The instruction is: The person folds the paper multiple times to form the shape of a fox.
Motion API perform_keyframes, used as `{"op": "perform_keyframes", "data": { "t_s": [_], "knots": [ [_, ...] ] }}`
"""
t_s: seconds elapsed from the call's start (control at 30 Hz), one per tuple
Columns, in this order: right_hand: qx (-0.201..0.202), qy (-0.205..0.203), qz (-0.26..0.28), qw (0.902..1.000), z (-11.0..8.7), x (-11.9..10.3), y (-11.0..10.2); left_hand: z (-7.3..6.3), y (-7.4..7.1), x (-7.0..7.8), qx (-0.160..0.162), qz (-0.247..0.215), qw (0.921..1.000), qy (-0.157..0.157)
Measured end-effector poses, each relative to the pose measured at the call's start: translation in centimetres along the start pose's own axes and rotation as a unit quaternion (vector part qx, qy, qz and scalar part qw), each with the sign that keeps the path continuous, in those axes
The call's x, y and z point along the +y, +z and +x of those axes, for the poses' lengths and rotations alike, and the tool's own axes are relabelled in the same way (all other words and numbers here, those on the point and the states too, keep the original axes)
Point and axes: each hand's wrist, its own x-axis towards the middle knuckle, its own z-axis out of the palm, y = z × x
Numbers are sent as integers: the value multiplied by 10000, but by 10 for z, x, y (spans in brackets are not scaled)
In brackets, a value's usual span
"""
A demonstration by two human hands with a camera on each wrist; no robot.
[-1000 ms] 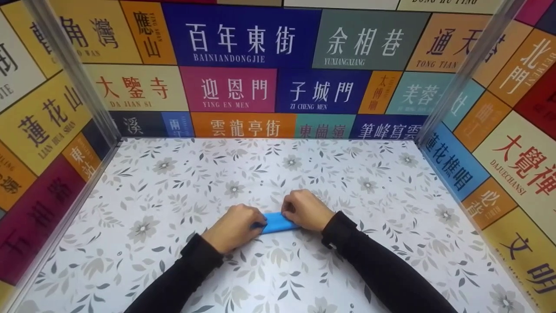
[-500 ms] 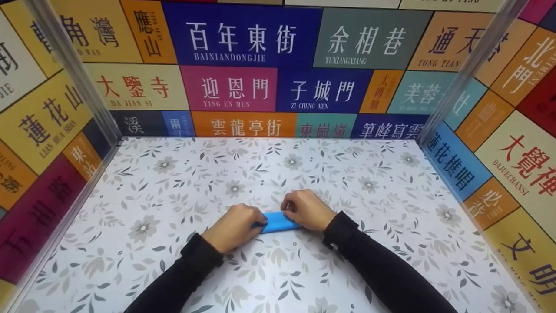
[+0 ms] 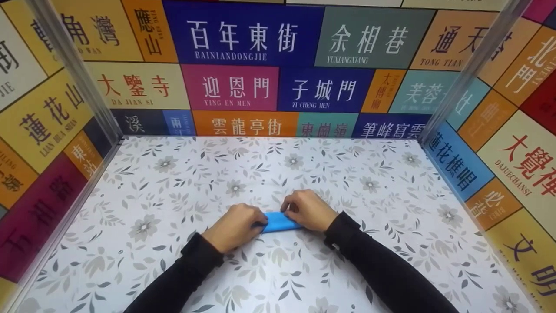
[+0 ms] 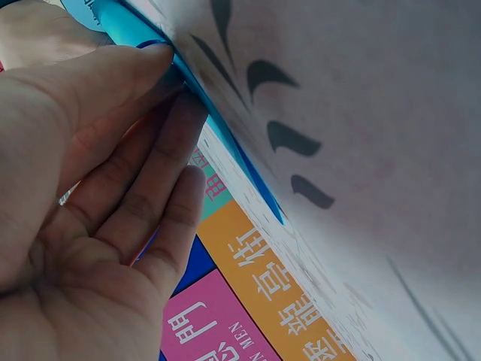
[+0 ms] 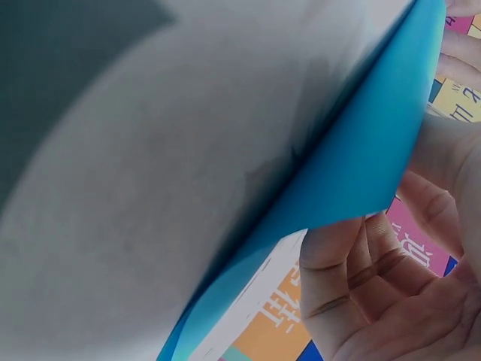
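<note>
A blue sheet (image 3: 281, 222), folded into a narrow strip, lies on the flower-patterned tabletop between my hands; its material is hard to tell. My left hand (image 3: 236, 227) pinches the strip's left end. In the left wrist view, the thumb and fingertips (image 4: 161, 60) meet at the edge of the blue sheet (image 4: 124, 22). At the other end, my right hand (image 3: 309, 211) grips the far edge with curled fingers. The right wrist view shows the blue sheet (image 5: 361, 143) tilted up off the table, its edge between thumb and fingers (image 5: 327, 248). The strip's right end is partly hidden under the right hand.
The white tabletop (image 3: 195, 169) with grey leaves and flowers spreads around the hands. Walls with coloured name panels (image 3: 243, 39) enclose it at the back and on both sides. Clear corner strips (image 3: 464, 78) stand where the walls meet.
</note>
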Motion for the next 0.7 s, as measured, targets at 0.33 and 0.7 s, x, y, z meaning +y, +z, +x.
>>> {"op": "perform_keyframes", "data": {
  "t_s": [0.33,0.7],
  "knots": [
    [-10,-41,-41,10000,0,2,0,0,0,0,-4,-49,9999,-106],
    [13,-59,-23,10000,-2,3,0,0,1,-1,-1,-128,9999,-75]
  ]
}}
